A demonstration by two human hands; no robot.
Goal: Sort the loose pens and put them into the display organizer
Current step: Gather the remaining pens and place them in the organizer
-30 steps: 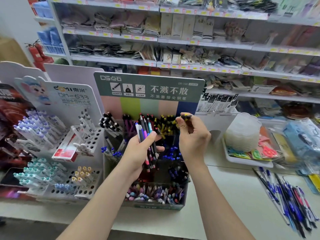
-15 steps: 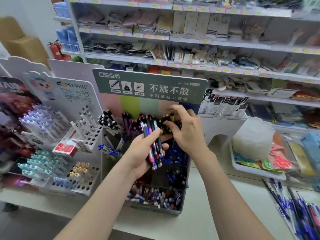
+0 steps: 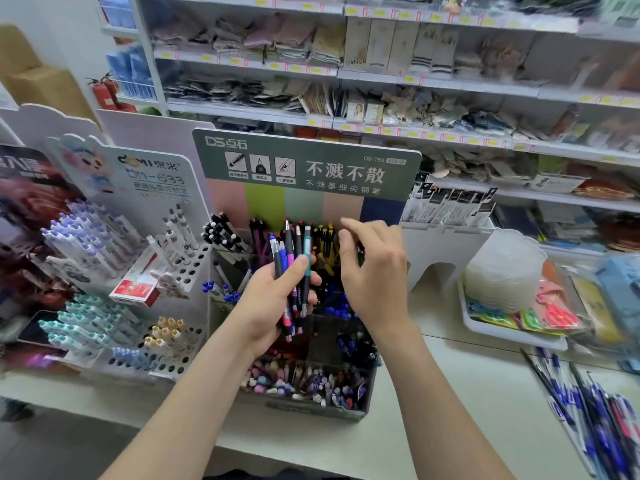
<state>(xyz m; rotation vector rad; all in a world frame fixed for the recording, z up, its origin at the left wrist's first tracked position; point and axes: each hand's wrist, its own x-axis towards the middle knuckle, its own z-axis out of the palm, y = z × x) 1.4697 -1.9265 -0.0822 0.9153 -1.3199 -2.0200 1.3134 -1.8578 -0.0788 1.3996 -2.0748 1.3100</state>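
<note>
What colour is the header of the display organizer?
Dark green header with white text, in the head view.

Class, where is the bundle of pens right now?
In the head view, the bundle of pens stands upright in the left hand, centre frame, before the display organizer.

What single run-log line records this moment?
left hand: gripping pen bundle | right hand: empty, fingers spread above display organizer | loose pens: on counter

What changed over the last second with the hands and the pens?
The right hand put its yellow-capped pen into the organizer among the yellow pens and has drawn back with open, empty fingers. The left hand still grips its bunch of pens.
</note>
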